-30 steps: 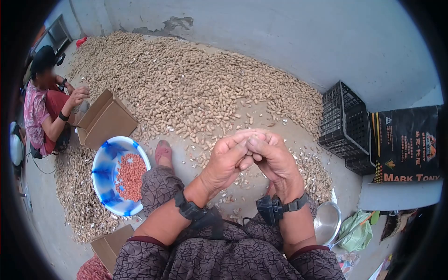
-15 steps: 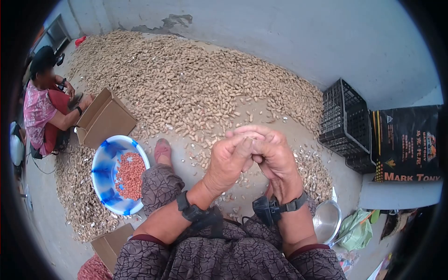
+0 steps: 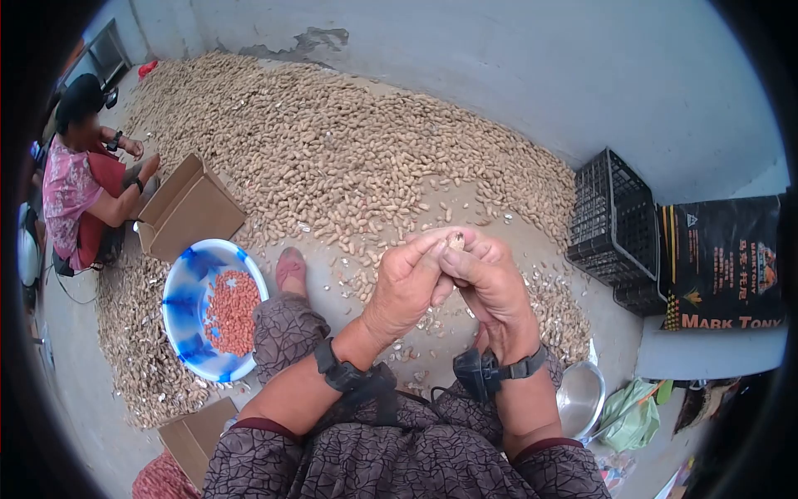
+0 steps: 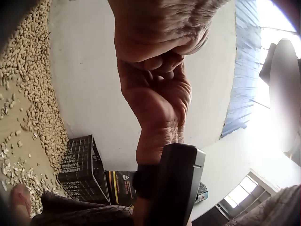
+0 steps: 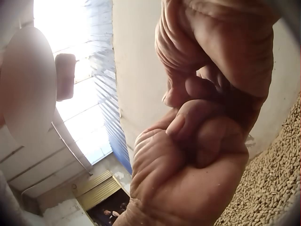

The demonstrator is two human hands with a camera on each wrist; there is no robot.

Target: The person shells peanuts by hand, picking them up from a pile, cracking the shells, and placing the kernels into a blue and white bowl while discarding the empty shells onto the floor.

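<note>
My left hand (image 3: 401, 283) and right hand (image 3: 496, 287) meet in front of my lap, fingers curled in and thumbs side by side. They pinch a small peanut (image 3: 455, 241), whose pale shell with a dark spot shows at the right thumb tip. In the left wrist view, the right hand (image 4: 155, 103) faces the left one (image 4: 162, 28), fingertips together; the peanut is hidden there. Past the hands spreads a large heap of unshelled peanuts (image 3: 332, 158). By my left foot stands a blue-and-white basin (image 3: 177, 308) holding shelled reddish kernels (image 3: 230, 316).
A person (image 3: 79, 183) sits at the left by an open cardboard box (image 3: 195, 212). Empty shells (image 3: 137, 358) lie around the basin. To the right are black crates (image 3: 611, 208), a black sack (image 3: 723, 262), a metal bowl (image 3: 579, 397) and a green bag (image 3: 629, 416).
My thumbs have shifted slightly apart, and the peanut's shell now shows between them. The other person's hands have moved down near the box and back up a little.
</note>
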